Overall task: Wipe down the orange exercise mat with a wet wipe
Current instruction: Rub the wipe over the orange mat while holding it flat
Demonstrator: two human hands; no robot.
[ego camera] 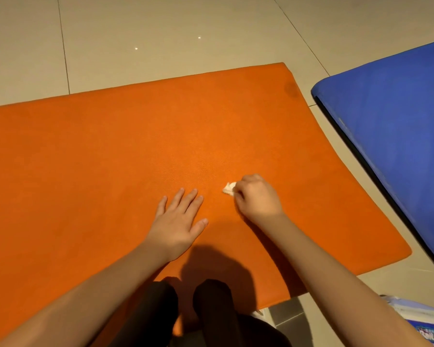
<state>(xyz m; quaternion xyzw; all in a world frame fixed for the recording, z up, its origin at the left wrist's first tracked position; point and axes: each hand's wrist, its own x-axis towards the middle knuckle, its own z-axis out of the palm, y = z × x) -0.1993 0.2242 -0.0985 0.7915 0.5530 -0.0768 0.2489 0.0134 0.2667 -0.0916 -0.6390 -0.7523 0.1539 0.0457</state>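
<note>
The orange exercise mat (115,151) lies flat on the tiled floor and fills most of the view. My right hand (257,195) grips a crumpled white wet wipe (229,188) and holds it against the mat, right of centre. Only a small part of the wipe shows past my fingers. My left hand (179,217) rests flat on the mat with fingers straight and spread, just left of the wipe. A darker patch (291,89) marks the mat near its far right corner.
A blue mat (391,136) lies to the right, separated from the orange one by a strip of floor. A wet-wipe packet (422,324) sits on the floor at the bottom right. My knees in dark trousers (211,304) rest on the mat's near edge.
</note>
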